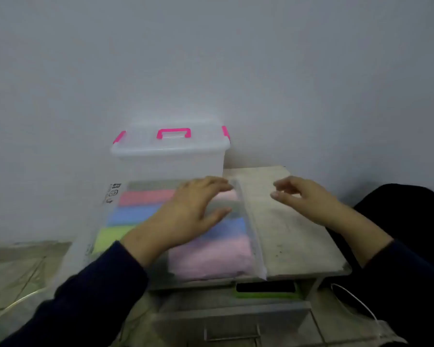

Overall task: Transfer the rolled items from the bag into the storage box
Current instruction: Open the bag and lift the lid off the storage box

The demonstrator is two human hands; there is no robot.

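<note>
left hand [191,216]: fingers spread and fairly straight, lying flat on top of the clear bag [254,249], holds nothing, seems to steady it.
right hand [302,196]: hovers above the bag's right edge, fingers loosely bent, thumb and forefinger apart, nothing pinched yet; contact with the plastic cannot be told, blurred.
bag: frosted zip-type pouch, lies flat on the small desk [298,236], opening edge seems to run along its right side.
rolled items [211,256]: soft coloured rolls, likely towels or cloths, packed in rows inside the bag; pink, blue, green, red show through.
storage box [169,156]: clear plastic, pink handle and clips, lid on and looks latched, stands behind the bag against the wall.
handling: rolls look light, soft, squashy, may unroll if grabbed by one end; take each round its middle. Bag film is thin and slippery; pinch its open lip.
step: opening the bag, judged; box lid not yet off.
</note>
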